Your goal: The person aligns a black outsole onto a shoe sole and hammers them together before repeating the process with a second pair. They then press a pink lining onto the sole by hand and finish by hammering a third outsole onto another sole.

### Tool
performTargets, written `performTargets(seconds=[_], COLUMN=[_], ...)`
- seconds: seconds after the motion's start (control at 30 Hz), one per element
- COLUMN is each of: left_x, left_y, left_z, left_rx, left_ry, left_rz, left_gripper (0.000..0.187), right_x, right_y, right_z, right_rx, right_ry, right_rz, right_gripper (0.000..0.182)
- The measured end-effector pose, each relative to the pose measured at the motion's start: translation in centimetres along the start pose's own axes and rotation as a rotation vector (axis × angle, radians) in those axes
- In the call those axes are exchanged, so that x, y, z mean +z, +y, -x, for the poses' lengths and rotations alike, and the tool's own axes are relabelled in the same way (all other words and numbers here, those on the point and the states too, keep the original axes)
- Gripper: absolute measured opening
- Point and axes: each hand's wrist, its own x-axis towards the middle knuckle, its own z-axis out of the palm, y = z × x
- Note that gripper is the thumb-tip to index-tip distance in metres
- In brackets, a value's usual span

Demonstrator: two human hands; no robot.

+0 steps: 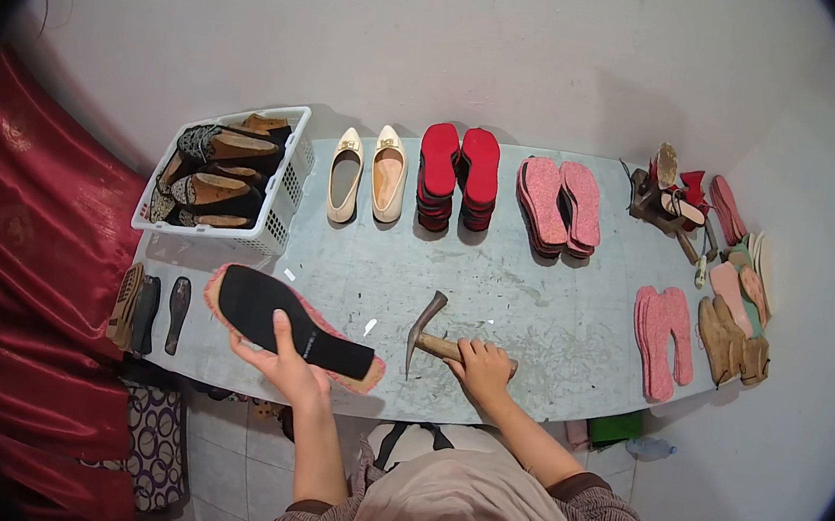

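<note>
My left hand (292,364) holds a pink-edged insole (358,375) with a black piece (252,310) lying along its face, tilted above the table's left part. The thumb rests on the black face. My right hand (482,369) is closed round the wooden handle of a hammer (434,345), which lies on the table with its dark metal head pointing away to the left of the hand. Small white scraps (369,326) lie between the insole and the hammer.
A white basket (285,193) of shoes stands at the back left. Behind the hammer are cream shoes (386,192), red insole stacks (439,162) and pink insole stacks (544,197). More pink insoles (649,343), tools (659,208) and tan pieces (721,345) lie right.
</note>
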Motion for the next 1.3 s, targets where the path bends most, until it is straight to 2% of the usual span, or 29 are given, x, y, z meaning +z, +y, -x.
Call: performTargets(seconds=[0.17, 0.23, 0.3, 0.33, 0.37, 0.43, 0.47, 0.53, 0.7, 0.77, 0.83, 0.87, 0.9, 0.93, 0.97, 1.0, 1.03, 1.07, 1.17, 1.3], left_x=[1.6, 1.8, 2.4, 2.5, 2.7, 2.7, 2.6, 2.8, 1.9, 1.1, 0.2, -0.3, -0.7, -1.1, -1.4, -1.6, -1.7, -1.8, -2.6, -2.7], left_y=[0.4, -0.2, -0.2, -0.3, -0.4, -1.3, -1.6, -1.5, -2.2, -2.6, -3.6, -4.0, -4.2, -4.4, -4.5, -4.5, -4.6, -4.7, -5.4, -5.3], left_z=[1.2, 1.3, 2.1, 2.5, 2.8, 3.2, 3.5, 4.2, 4.6, 4.7, 4.6, 4.2, 3.6, 3.2, 3.2, 3.3, 3.5, 3.6, 3.7, 4.1], left_rx=[-0.134, -0.164, -0.201, -0.224, -0.248, -0.284, -0.316, -0.340, -0.294, -0.269, -0.066, -0.065, 0.049, 0.166, 0.169, 0.070, -0.029, -0.027, -0.039, -0.287], left_ry=[-0.170, -0.304, -0.357, -0.403, -0.453, -0.514, -0.578, -0.677, -0.810, -0.846, -0.880, -0.881, -0.993, -1.100, -1.100, -1.092, -1.082, -1.080, -1.010, -0.966], left_rz=[0.052, 0.036, 0.035, 0.021, 0.007, 0.010, 0.030, 0.039, -0.067, -0.117, -0.207, -0.207, -0.358, -0.512, -0.513, -0.462, -0.409, -0.406, -0.407, -0.340], left_gripper=[0.056, 0.056, 0.057, 0.057, 0.058, 0.058, 0.059, 0.060, 0.061, 0.061, 0.062, 0.062, 0.062, 0.062, 0.062, 0.062, 0.061, 0.061, 0.061, 0.058], right_x=[0.1, -1.1, -2.9, -3.0, -3.3, -6.2, -7.9, -10.4, -9.9, -8.9, -8.2, -7.9, -8.0, -8.2, -8.3, -8.6, -9.1, -9.5, -10.7, -12.5], right_y=[-1.0, -1.6, -2.9, -3.4, -4.2, -6.7, -7.6, -9.0, -10.2, -10.4, -10.7, -10.9, -11.0, -11.2, -11.4, -11.6, -11.8, -12.0, -13.0, -15.2], right_z=[0.6, -0.1, -1.0, -1.3, -1.1, -1.4, -1.5, -1.5, 0.6, 1.8, 2.9, 3.3, 3.6, 3.8, 3.9, 3.9, 3.8, 3.7, 3.3, 2.5], right_rx=[0.094, 0.132, 0.180, 0.200, 0.222, 0.391, 0.403, 0.491, 0.499, 0.435, 0.437, 0.437, 0.435, 0.474, 0.511, 0.508, 0.446, 0.382, 0.323, 0.404], right_ry=[-0.061, -0.077, 0.046, -0.025, -0.013, -0.343, -0.315, -0.507, -0.296, -0.192, -0.140, -0.094, -0.092, -0.090, -0.089, -0.087, -0.046, -0.006, -0.010, -0.075], right_rz=[-0.054, -0.098, -0.416, -0.713, -0.703, -1.834, -1.829, -1.766, -1.668, -1.592, -1.509, -1.428, -1.429, -1.300, -1.172, -1.172, -1.020, -0.866, -0.679, -0.550], right_gripper=[0.037, 0.037, 0.035, 0.042, 0.042, 0.051, 0.051, 0.056, 0.053, 0.052, 0.050, 0.048, 0.048, 0.046, 0.044, 0.044, 0.042, 0.041, 0.043, 0.044])
